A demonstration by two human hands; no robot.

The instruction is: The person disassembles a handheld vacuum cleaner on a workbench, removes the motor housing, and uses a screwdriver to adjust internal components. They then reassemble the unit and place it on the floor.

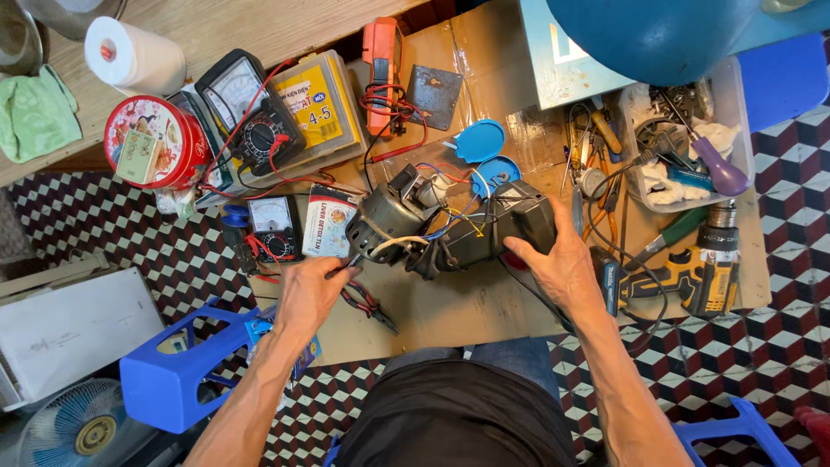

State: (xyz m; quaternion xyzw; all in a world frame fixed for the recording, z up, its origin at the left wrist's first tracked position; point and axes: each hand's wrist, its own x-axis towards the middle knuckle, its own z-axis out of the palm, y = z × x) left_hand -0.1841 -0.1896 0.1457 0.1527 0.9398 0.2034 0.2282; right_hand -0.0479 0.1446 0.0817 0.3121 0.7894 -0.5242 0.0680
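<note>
**Presently: motor unit held at both ends on the workboard**

Centrally on the cardboard-covered workboard (484, 303) lies a dark motor assembly (450, 229), on its side, with white, blue, yellow and red wires showing at its middle. The right hand (562, 264) is clamped over the black housing end of the assembly, fingers curled across its top. The left hand (309, 290) is closed around a slim tool (353, 259), whose tip meets the round metal end of the motor; the tool's kind cannot be told. Red-handled pliers (370, 307) lie on the board just beside the left hand.

Surroundings noted:
- Two analogue multimeters, a large one (246, 112) at the upper left and a small one (275, 227) near the left hand, with red leads trailing between them
- A red round tin (156, 143) and a white paper roll (134, 56) further left
- A yellow and black cordless drill (692, 272) to the right of the right hand
- A clear tray of tools (692, 143) above the drill
- A blue plastic stool (177, 372) on the patterned floor, lower left
</note>
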